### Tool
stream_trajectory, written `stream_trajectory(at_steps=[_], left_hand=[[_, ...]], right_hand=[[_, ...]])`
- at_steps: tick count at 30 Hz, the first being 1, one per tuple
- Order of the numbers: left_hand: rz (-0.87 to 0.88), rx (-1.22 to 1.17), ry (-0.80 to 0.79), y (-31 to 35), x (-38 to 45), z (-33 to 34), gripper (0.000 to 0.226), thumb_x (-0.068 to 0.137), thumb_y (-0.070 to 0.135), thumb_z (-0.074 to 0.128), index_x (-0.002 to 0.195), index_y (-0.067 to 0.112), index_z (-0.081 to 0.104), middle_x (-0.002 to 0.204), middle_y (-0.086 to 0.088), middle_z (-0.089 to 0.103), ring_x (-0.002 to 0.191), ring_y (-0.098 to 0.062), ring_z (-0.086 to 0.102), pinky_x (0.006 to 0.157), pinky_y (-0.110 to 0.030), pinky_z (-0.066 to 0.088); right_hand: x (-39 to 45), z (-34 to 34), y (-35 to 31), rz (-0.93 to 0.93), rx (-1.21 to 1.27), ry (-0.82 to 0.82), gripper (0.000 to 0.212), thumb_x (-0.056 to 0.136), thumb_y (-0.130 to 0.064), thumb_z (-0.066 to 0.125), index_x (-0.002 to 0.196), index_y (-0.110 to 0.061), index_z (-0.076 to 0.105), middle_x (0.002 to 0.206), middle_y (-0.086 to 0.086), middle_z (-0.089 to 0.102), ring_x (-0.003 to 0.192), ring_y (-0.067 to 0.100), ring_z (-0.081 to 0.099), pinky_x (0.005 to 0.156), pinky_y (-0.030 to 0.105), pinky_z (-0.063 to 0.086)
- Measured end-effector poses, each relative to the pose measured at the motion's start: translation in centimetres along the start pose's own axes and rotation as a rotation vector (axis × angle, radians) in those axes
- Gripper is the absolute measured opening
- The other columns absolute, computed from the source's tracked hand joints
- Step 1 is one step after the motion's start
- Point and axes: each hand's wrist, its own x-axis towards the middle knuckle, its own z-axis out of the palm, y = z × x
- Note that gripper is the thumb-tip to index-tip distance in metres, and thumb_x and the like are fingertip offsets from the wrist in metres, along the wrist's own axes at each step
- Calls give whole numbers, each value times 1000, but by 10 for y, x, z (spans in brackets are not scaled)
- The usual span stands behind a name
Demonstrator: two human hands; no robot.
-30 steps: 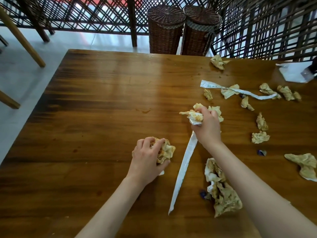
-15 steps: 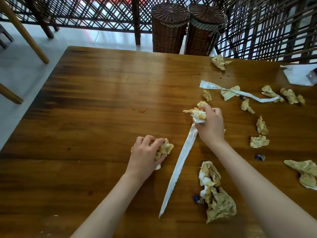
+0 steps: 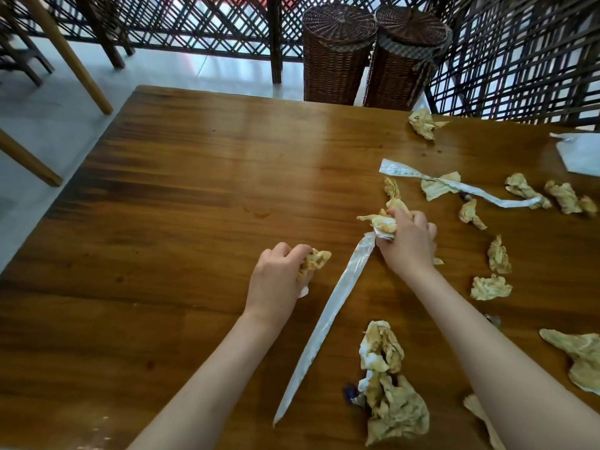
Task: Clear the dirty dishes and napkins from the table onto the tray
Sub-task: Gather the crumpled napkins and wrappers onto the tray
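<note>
On the brown wooden table (image 3: 181, 196) my left hand (image 3: 279, 277) grips a crumpled, yellow-stained napkin (image 3: 316, 259). My right hand (image 3: 409, 245) holds a wad of stained napkins (image 3: 381, 222) together with the top end of a long white paper sleeve (image 3: 324, 329) that trails toward the near edge. Several more dirty napkins lie to the right, among them a big pile (image 3: 389, 388) by my right forearm. A second white sleeve (image 3: 454, 186) lies farther back. No tray is in view.
Two brown wicker bins (image 3: 337, 56) stand behind the table's far edge against a dark lattice screen. A white paper sheet (image 3: 581, 152) lies at the far right. Wooden chair legs (image 3: 65, 53) stand on the pale floor to the left.
My right hand has drawn slightly nearer with its wad and sleeve, and the sleeve's free end has swung left. My left hand keeps its grip on its napkin.
</note>
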Motion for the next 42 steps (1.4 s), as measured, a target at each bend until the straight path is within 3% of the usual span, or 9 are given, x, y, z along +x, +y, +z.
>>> stream_trajectory(at_steps=[2, 9, 19, 24, 28, 32, 38, 42], left_hand=[[-17, -21, 25, 11, 8, -1, 38, 76, 19, 77, 113, 19, 66, 94, -4, 67, 83, -15, 58, 63, -17, 40], [-53, -38, 27, 45, 20, -7, 34, 84, 23, 69, 118, 24, 62, 97, 0, 63, 83, -11, 51, 67, -18, 42], [-127, -65, 75, 83, 11, -48, 35, 82, 21, 70, 117, 19, 64, 98, -3, 65, 84, -13, 56, 66, -18, 39], [-63, -153, 78, 113, -1, -70, 33, 84, 24, 69, 116, 18, 65, 98, -4, 65, 86, -18, 59, 71, -27, 50], [55, -166, 41, 156, -18, -81, 32, 84, 23, 69, 115, 17, 65, 95, -5, 64, 79, -14, 54, 70, -24, 44], [144, -201, -16, 214, -41, -84, 32, 85, 23, 68, 116, 18, 65, 98, -6, 64, 86, -23, 60, 75, -31, 48], [295, -233, -131, 305, -85, -67, 33, 84, 24, 69, 116, 20, 64, 101, -4, 64, 87, -21, 62, 75, -29, 50], [391, -272, -178, 386, -119, -34, 32, 83, 25, 70, 115, 21, 65, 97, 1, 64, 79, -11, 55, 67, -16, 43]], right_hand=[[2, 0, 2, -27, 9, -51, 49, 85, -26, 64, 129, -30, 46, 129, 9, 43, 116, 32, 39, 89, 46, 44], [2, -7, 0, -94, 186, -81, 41, 82, -6, 62, 116, -26, 59, 110, 9, 53, 97, 26, 55, 77, 28, 42], [-19, -82, 22, -170, 348, 8, 32, 80, -12, 68, 108, -27, 66, 95, 2, 55, 89, 17, 53, 73, 21, 35], [-56, -130, 44, -175, 335, 67, 32, 78, -11, 71, 107, -25, 67, 102, 4, 63, 98, 18, 54, 76, 20, 37], [-102, -171, 82, -56, 330, 160, 34, 78, -7, 66, 106, -26, 68, 98, 2, 62, 95, 18, 54, 68, 17, 34], [-142, -209, 129, 71, 340, 248, 27, 83, -15, 64, 107, -25, 67, 99, 2, 61, 85, 9, 48, 60, 12, 28], [-205, -258, 211, 168, 335, 316, 21, 83, -24, 66, 104, -21, 66, 95, -3, 60, 83, 8, 49, 57, 4, 24], [-243, -292, 293, 226, 330, 334, 21, 78, -20, 66, 97, -30, 66, 92, -3, 62, 83, 9, 51, 62, 6, 30]])
